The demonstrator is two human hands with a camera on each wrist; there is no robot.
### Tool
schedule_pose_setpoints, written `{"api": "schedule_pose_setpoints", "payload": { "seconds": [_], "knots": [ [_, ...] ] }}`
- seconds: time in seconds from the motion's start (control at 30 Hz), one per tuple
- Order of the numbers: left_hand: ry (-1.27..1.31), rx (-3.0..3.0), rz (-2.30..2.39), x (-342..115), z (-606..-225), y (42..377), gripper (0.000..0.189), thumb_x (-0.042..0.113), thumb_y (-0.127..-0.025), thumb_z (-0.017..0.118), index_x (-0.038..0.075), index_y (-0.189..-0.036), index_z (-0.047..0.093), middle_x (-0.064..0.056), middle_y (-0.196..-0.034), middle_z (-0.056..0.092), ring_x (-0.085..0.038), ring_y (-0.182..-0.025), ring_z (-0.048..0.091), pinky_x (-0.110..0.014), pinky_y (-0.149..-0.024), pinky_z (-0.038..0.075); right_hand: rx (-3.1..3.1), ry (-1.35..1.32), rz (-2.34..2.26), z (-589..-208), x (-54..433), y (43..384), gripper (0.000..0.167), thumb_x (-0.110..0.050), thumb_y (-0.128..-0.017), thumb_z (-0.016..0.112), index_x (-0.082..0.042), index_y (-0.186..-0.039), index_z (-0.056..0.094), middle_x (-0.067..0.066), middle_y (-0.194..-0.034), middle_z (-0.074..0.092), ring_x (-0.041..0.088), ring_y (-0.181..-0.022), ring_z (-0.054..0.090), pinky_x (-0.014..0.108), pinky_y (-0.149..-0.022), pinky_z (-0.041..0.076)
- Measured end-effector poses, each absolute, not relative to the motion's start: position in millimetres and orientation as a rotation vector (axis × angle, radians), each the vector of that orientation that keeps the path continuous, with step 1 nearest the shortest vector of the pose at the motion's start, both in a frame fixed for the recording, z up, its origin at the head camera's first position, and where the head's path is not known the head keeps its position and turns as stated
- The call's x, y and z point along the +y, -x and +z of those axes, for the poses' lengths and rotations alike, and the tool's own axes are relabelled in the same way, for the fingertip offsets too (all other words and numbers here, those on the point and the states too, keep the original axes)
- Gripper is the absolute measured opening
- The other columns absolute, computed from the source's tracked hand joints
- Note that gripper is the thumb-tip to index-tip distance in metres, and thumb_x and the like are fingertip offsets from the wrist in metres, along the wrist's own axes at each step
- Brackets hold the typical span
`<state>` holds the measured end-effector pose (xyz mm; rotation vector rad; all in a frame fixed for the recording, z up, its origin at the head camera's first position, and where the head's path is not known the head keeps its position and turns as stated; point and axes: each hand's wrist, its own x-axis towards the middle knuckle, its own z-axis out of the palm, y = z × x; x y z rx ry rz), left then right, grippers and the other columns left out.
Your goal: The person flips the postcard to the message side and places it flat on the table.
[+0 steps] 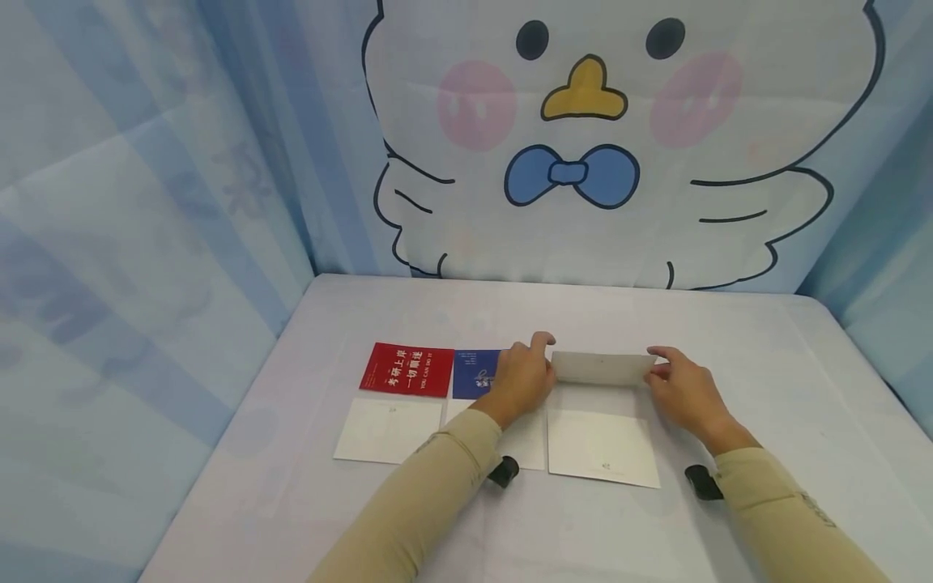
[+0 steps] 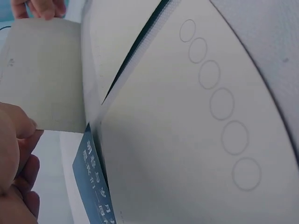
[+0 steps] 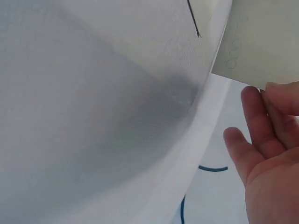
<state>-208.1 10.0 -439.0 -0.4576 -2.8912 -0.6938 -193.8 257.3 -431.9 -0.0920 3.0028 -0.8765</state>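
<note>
Currently left hand [image 1: 521, 379] and right hand [image 1: 688, 397] fingers pinch tilted card [image 1: 601, 368] endwise, long axis 9-to-3, cream card [image 1: 603, 445] at its 6 o'clock.

Smooth, matt paper card [image 1: 601, 369]

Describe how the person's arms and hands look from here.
The left sleeve and right sleeve are long and khaki; the right one bears a small dark marking, too small to read. A left black piece and a right black piece show beside them. The left hand and right hand wear no gloves.
</note>
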Motion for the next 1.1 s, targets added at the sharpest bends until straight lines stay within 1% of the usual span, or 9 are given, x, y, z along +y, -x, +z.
{"api": "schedule_pose_setpoints", "payload": {
  "seconds": [0.1, 0.27, 0.43, 0.57, 0.67, 0.8, 0.9, 1.03, 1.1],
  "knots": [
    [0.452, -2.868, -0.765, 9.4, -437.7, 207.4, 0.041, 0.015, -0.096, 0.066, 0.011, -0.134, 0.052, 0.000, -0.083, 0.065, -0.016, -0.079, 0.057, -0.027, -0.074, 0.047, 3.017, 0.086, -0.914, -431.7, 256.8, 191.9, 0.049, -0.010, -0.100, 0.056, 0.009, -0.142, 0.040, 0.035, -0.120, 0.060, 0.046, -0.103, 0.062, 0.058, -0.089, 0.051],
    [0.453, -2.853, -0.882, 9.4, -436.9, 205.8, 0.042, 0.012, -0.096, 0.066, 0.008, -0.134, 0.048, -0.003, -0.085, 0.069, -0.013, -0.071, 0.059, -0.024, -0.065, 0.048, 3.037, 0.083, -0.958, -432.0, 258.4, 188.5, 0.052, -0.010, -0.099, 0.056, 0.012, -0.142, 0.038, 0.032, -0.116, 0.062, 0.043, -0.099, 0.063, 0.057, -0.087, 0.052],
    [0.361, -2.815, -1.168, 10.5, -436.7, 204.0, 0.035, 0.008, -0.096, 0.065, 0.007, -0.126, 0.047, -0.005, -0.086, 0.071, -0.011, -0.064, 0.059, -0.022, -0.060, 0.048, 3.028, 0.018, -1.074, -436.7, 258.0, 185.4, 0.051, -0.010, -0.098, 0.058, 0.009, -0.141, 0.038, 0.026, -0.115, 0.060, 0.042, -0.102, 0.061, 0.055, -0.084, 0.053],
    [0.318, -2.784, -1.236, 11.8, -437.0, 202.8, 0.022, 0.007, -0.096, 0.066, 0.006, -0.115, 0.056, -0.007, -0.092, 0.072, -0.011, -0.070, 0.061, -0.022, -0.064, 0.049, 3.079, 0.005, -1.120, -441.3, 256.7, 182.5, 0.043, -0.010, -0.098, 0.058, 0.005, -0.135, 0.044, 0.024, -0.116, 0.058, 0.042, -0.104, 0.061, 0.055, -0.084, 0.053],
    [0.317, -2.781, -1.229, 12.7, -438.6, 202.1, 0.016, 0.007, -0.097, 0.065, 0.005, -0.112, 0.063, -0.008, -0.095, 0.072, -0.012, -0.074, 0.063, -0.021, -0.066, 0.050, 3.137, 0.027, -1.131, -443.5, 255.8, 182.0, 0.037, -0.009, -0.098, 0.058, 0.005, -0.130, 0.048, 0.024, -0.115, 0.059, 0.042, -0.101, 0.062, 0.055, -0.082, 0.054],
    [0.324, -2.785, -1.251, 14.3, -442.1, 202.1, 0.020, 0.005, -0.096, 0.066, 0.003, -0.116, 0.067, -0.009, -0.105, 0.071, -0.013, -0.084, 0.066, -0.018, -0.069, 0.052, 3.180, 0.053, -1.120, -444.0, 254.7, 182.4, 0.027, -0.008, -0.097, 0.056, 0.005, -0.121, 0.055, 0.024, -0.112, 0.061, 0.039, -0.097, 0.062, 0.052, -0.079, 0.053],
    [0.328, -2.786, -1.275, 15.6, -443.4, 201.7, 0.026, 0.003, -0.094, 0.068, 0.001, -0.120, 0.068, -0.010, -0.114, 0.069, -0.013, -0.088, 0.066, -0.017, -0.072, 0.051, 3.202, 0.095, -1.062, -443.8, 254.9, 182.2, 0.024, -0.005, -0.096, 0.055, 0.007, -0.115, 0.065, 0.025, -0.112, 0.062, 0.040, -0.097, 0.061, 0.053, -0.080, 0.053],
    [0.314, -2.803, -1.257, 16.9, -444.9, 201.4, 0.030, 0.003, -0.093, 0.069, 0.001, -0.123, 0.068, -0.010, -0.117, 0.067, -0.011, -0.088, 0.063, -0.017, -0.076, 0.051, 3.208, 0.156, -1.006, -444.2, 255.2, 182.0, 0.028, -0.001, -0.096, 0.054, 0.009, -0.119, 0.067, 0.028, -0.115, 0.060, 0.042, -0.100, 0.062, 0.056, -0.084, 0.052],
    [0.325, -2.819, -1.202, 17.4, -446.5, 201.3, 0.031, 0.004, -0.093, 0.069, 0.002, -0.124, 0.068, -0.009, -0.118, 0.068, -0.013, -0.093, 0.064, -0.019, -0.082, 0.052, 3.192, 0.158, -0.999, -444.5, 255.0, 182.1, 0.030, -0.002, -0.096, 0.054, 0.009, -0.122, 0.066, 0.028, -0.117, 0.060, 0.043, -0.102, 0.063, 0.056, -0.086, 0.052]
  ]
}}
